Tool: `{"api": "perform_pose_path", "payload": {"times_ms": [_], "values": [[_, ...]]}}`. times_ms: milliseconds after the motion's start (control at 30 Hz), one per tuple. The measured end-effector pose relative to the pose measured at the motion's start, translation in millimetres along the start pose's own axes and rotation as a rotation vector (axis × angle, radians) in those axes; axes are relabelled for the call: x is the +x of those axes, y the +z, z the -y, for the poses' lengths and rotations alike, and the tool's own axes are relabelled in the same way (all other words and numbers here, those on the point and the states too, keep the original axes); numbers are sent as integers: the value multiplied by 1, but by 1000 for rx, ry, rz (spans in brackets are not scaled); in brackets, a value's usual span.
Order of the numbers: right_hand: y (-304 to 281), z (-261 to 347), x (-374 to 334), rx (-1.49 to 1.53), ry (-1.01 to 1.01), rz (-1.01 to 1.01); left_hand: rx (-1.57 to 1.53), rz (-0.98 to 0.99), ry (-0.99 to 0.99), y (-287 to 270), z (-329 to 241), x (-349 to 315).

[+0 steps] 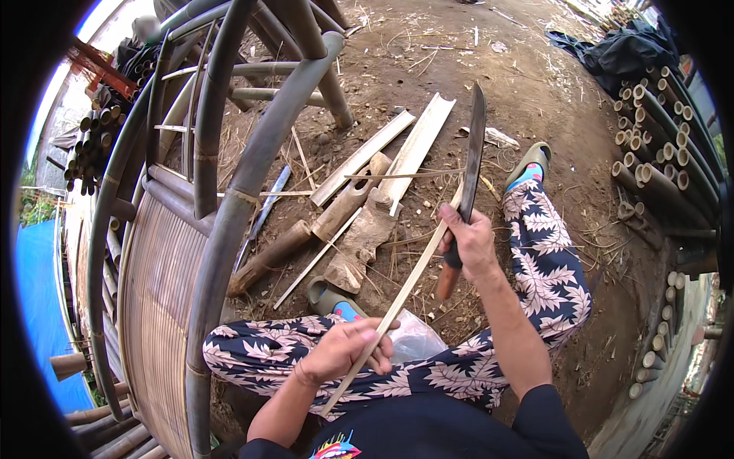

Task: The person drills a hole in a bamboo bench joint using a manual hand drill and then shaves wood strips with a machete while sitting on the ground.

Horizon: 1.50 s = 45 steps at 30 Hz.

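Observation:
A long, thin bamboo strip (414,277) slants across my lap, from near my waist up to the blade. My left hand (348,352) is closed around its lower part, fingers bent. My right hand (475,243) grips the handle of a machete (475,145), its dark blade pointing away from me. The strip's upper end lies against the blade's left side, by my right thumb. The handle's wooden butt shows below my right fist.
Split bamboo pieces (420,149), a log (267,258) and a rough wood block (359,252) lie on the dirt ahead. A bamboo chair (229,222) stands close at my left. Bamboo poles (650,145) are stacked at the right. A plastic bag (417,342) lies between my legs.

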State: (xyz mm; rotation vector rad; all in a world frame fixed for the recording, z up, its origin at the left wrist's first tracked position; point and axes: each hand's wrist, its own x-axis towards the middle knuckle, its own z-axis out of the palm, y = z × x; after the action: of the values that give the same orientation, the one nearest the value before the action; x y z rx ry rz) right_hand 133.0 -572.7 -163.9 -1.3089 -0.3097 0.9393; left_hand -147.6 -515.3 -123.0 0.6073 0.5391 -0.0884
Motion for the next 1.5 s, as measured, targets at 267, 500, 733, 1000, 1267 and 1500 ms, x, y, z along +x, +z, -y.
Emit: {"api": "perform_pose_path", "payload": {"times_ms": [267,500,733,1000,1267,1500], "values": [[23,-28,-52,-1199,-606,162,488,-618,345,-5,8,9],[11,-10,-18,-1305,-202,122,760,-666,350,20,18,-10],[-64,20,64,-1164,-204,-372,669,-588,232,10,57,-68],[41,-51,-55,-1232,-718,217,227,-492,311,8,-3,-4],[-18,-31,62,-861,-3,-178,480,-448,279,12,52,-64],[10,-168,50,-1244,170,95,276,-647,687,11,-33,-90]]}}
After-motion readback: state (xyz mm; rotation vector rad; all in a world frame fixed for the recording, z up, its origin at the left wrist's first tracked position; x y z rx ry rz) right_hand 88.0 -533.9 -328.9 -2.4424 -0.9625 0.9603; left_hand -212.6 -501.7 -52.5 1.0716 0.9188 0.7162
